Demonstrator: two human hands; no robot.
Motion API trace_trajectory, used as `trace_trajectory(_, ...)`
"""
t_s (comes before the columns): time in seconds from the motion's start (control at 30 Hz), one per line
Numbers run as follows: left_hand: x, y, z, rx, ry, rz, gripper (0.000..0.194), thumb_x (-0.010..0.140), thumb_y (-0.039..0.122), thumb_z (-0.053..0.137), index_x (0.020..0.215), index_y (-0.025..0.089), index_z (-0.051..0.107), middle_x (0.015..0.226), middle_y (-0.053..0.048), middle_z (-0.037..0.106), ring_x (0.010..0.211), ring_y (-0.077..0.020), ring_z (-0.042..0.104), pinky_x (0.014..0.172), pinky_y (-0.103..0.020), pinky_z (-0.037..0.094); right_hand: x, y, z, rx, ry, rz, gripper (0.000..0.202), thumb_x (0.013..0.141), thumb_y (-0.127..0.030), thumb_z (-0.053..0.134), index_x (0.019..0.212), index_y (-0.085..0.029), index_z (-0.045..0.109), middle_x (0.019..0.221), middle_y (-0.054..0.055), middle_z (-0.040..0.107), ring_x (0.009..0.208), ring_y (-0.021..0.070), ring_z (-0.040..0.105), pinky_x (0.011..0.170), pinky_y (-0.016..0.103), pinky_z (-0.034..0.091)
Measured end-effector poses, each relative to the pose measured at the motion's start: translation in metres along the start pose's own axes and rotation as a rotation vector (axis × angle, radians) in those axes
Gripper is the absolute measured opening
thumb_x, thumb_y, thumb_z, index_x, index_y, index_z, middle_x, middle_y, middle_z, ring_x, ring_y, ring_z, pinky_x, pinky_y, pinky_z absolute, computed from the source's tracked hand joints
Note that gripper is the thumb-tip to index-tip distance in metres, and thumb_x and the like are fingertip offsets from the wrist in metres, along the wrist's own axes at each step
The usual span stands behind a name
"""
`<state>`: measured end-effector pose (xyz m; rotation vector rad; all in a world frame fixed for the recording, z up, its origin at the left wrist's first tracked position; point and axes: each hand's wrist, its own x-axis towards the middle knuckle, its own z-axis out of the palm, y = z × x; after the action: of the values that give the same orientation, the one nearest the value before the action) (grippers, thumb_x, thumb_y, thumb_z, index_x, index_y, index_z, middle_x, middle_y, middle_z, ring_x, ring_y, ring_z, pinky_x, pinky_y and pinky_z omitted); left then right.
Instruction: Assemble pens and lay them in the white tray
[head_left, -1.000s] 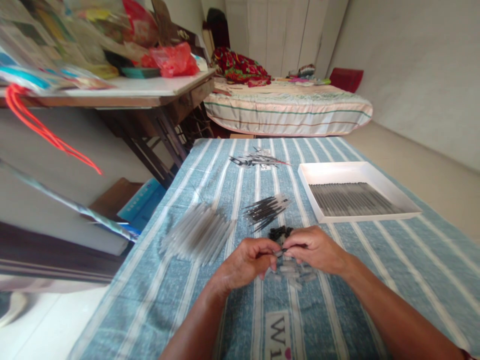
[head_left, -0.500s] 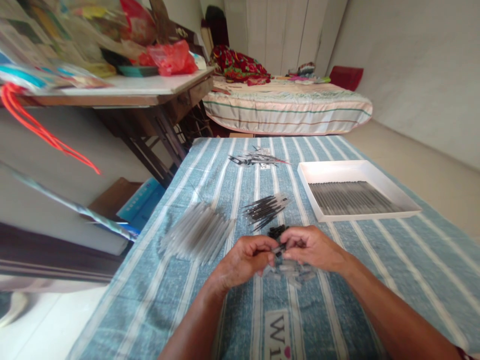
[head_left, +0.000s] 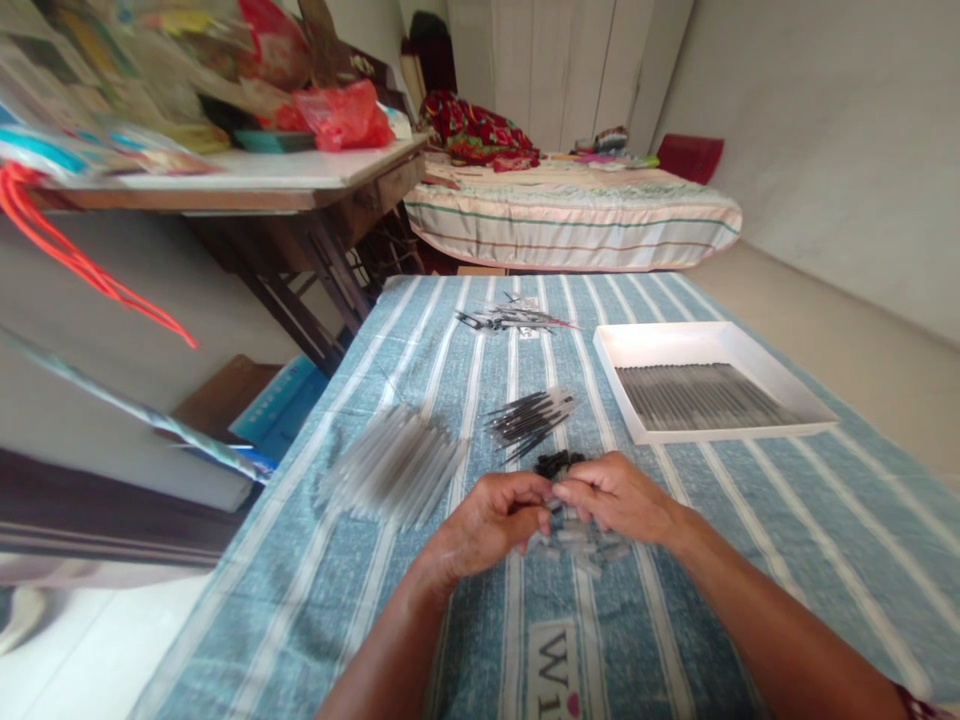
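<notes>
My left hand (head_left: 495, 520) and my right hand (head_left: 619, 500) meet fingertip to fingertip low over the table, both pinched closed. Whatever they pinch is hidden by the fingers. Under and behind them lie a heap of small black pieces (head_left: 559, 463) and a heap of short translucent grey pieces (head_left: 592, 545), like pen parts. Just beyond is a bundle of thin black-and-clear sticks (head_left: 532, 418) that look like pen refills. To the left of my left hand rests a stack of translucent grey tubes (head_left: 397, 465), similar to pen barrels.
A shallow white box (head_left: 735, 434) at the right holds a row of dark grey sticks (head_left: 697, 395). Mixed thin pieces (head_left: 514, 317) lie at the far end of the striped cloth (head_left: 300, 600). A side table (head_left: 352, 170) with bags stands left; a bed (head_left: 577, 225) is beyond.
My right hand's fingertips have closed in against my left fingertips, covering the small dark piece that showed between them. The left hand has hardly moved.
</notes>
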<state>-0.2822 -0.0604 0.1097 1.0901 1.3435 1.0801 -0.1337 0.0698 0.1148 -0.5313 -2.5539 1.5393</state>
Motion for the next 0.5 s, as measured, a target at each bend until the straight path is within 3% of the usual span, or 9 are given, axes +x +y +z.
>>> trace_trajectory(0.13, 0.0009, -0.0029, 0.0004, -0.033, 0.022, -0.002, 0.015, 0.075, 0.016, 0.056, 0.089, 0.013, 0.062, 0.067, 0.000, 0.061, 0.047, -0.0063, 0.044, 0.045, -0.019, 0.035, -0.0004, -0.0003, 0.0015, 0.028, 0.021, -0.011, 0.023, 0.081, -0.035, 0.056, 0.070, -0.015, 0.060, 0.054, -0.004, 0.053, 0.044, 0.0070, 0.047, 0.043, 0.017, 0.032)
trace_trajectory(0.27, 0.0017, -0.0048, 0.0008, -0.046, 0.024, 0.002, 0.013, 0.076, 0.017, 0.056, 0.087, 0.014, 0.060, 0.068, -0.001, 0.062, 0.047, -0.0062, 0.044, 0.045, -0.018, 0.035, -0.0011, -0.0007, 0.0016, -0.022, 0.017, 0.004, 0.039, 0.084, -0.040, 0.049, 0.054, -0.015, 0.053, 0.048, -0.003, 0.050, 0.041, 0.0066, 0.044, 0.042, 0.018, 0.031)
trace_trajectory(0.4, 0.0023, -0.0048, 0.0007, -0.065, 0.037, -0.002, 0.010, 0.075, 0.015, 0.057, 0.085, 0.014, 0.058, 0.066, 0.000, 0.061, 0.047, -0.0061, 0.044, 0.045, -0.018, 0.035, -0.0005, 0.0001, 0.0002, -0.005, 0.041, 0.007, 0.026, 0.080, -0.036, 0.057, 0.066, -0.015, 0.058, 0.052, -0.004, 0.051, 0.043, 0.0065, 0.045, 0.043, 0.017, 0.031)
trace_trajectory(0.5, 0.0027, -0.0045, 0.0011, -0.073, 0.048, -0.004, 0.011, 0.074, 0.016, 0.058, 0.085, 0.014, 0.058, 0.066, 0.000, 0.062, 0.048, -0.0070, 0.045, 0.044, -0.018, 0.036, 0.0000, 0.0001, -0.0006, -0.018, 0.023, 0.015, 0.035, 0.083, -0.040, 0.052, 0.058, -0.015, 0.054, 0.050, -0.003, 0.051, 0.042, 0.0065, 0.044, 0.042, 0.017, 0.030)
